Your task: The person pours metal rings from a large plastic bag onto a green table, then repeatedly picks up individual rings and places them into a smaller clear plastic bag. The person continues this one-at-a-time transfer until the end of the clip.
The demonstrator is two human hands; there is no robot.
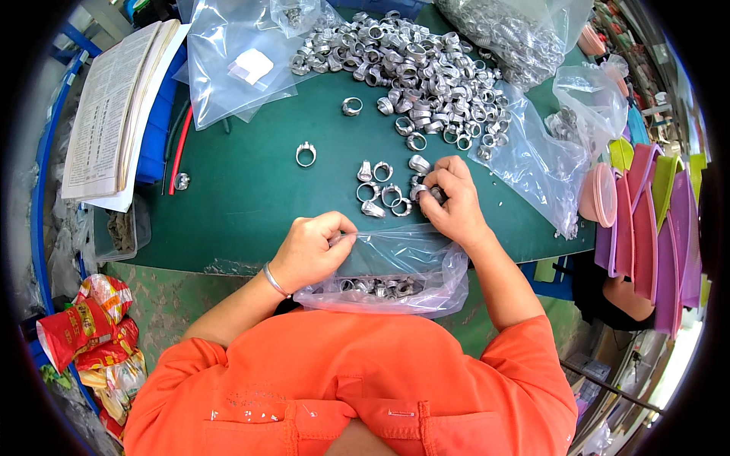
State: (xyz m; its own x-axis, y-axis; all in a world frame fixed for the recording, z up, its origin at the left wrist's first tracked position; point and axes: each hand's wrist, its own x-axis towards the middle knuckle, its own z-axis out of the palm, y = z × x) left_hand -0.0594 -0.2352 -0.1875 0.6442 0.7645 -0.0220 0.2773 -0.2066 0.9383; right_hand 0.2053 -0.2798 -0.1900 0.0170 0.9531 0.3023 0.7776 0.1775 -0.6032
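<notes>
My left hand (312,249) pinches the rim of a clear plastic bag (411,262) that hangs over the near edge of the green table (243,197). Several silver rings (376,287) lie in the bag's bottom. My right hand (449,199) is closed around a few silver rings (435,194) just above the bag's mouth. A small group of loose rings (380,194) lies on the table to the left of that hand. One single ring (306,154) lies apart, further left.
A large heap of silver rings (414,72) covers the far table. Clear bags (236,64) lie at the far left, and bags with rings (532,159) at the right. Stacked papers (114,114) sit left; coloured plastic lids (654,220) stand right; snack wrappers (91,327) lie lower left.
</notes>
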